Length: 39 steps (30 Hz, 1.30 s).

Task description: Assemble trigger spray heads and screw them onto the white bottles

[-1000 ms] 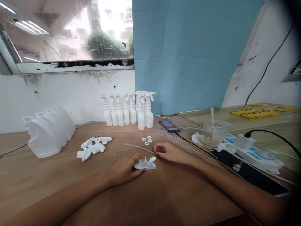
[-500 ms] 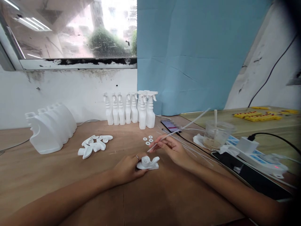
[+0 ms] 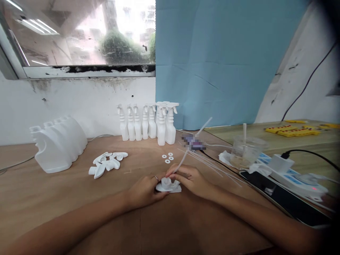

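Note:
My left hand (image 3: 145,189) is closed around a white spray trigger head (image 3: 170,187), which lies on its side at the table with its round collar facing up. Between the thumb and fingers of my right hand (image 3: 192,180) is a thin translucent plastic tube (image 3: 183,160). The tube's lower end is at the collar; whether it sits inside cannot be made out behind the fingers. Its upper part slants up and to the right, over the phone. Just beyond my hands lie several white ring washers (image 3: 167,161). More loose tubes (image 3: 209,163) rest to the right.
Several loose trigger heads (image 3: 107,163) are piled at the left, near a row of open white bottles (image 3: 53,152). Assembled spray bottles (image 3: 145,125) stand at the back. On the right are a phone (image 3: 192,141), a plastic cup (image 3: 245,150), and a power strip (image 3: 297,180) with cables.
My right hand has moved down and left, bringing the tube's lower end to the trigger head's collar. The tube now stands steeper. My left hand has stayed in place.

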Tool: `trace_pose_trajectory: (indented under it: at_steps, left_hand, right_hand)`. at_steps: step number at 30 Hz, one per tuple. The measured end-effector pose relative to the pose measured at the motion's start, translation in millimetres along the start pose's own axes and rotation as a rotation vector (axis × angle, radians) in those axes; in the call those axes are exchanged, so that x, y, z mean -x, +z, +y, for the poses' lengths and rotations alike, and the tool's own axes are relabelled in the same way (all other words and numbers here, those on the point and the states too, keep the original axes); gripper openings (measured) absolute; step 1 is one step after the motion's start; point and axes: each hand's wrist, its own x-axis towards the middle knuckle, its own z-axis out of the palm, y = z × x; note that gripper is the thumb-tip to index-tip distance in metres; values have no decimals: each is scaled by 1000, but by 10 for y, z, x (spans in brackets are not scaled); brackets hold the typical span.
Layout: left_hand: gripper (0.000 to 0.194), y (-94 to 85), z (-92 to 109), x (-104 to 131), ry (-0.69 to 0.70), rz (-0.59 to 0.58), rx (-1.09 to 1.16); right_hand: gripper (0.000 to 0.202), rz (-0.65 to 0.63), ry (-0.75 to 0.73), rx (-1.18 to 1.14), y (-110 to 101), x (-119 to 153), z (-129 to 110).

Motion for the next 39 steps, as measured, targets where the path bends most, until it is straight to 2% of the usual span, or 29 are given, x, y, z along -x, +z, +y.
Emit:
trace_pose_trajectory:
  at_steps: [7, 11, 16, 25, 32, 39]
  left_hand:
    - [49, 14, -18, 11, 29, 16, -11]
    - [50, 17, -26, 6, 30, 30, -6]
    - [48, 30, -43, 0, 32, 19, -12]
    - [51, 1, -20, -11, 0, -18, -22]
    - [27, 43, -81, -2, -19, 4, -121]
    - [27, 74, -121, 3, 4, 19, -123]
  right_hand:
    - [21, 50, 16, 11, 31, 51, -1]
    - [22, 82, -23, 2, 82, 34, 10]
    - [22, 85, 53, -28, 119, 18, 21]
    - [22, 72, 55, -47, 129, 22, 92]
    - [21, -53, 21, 61, 90, -9, -45]
    - [20, 5, -44, 219, 141, -40, -89]
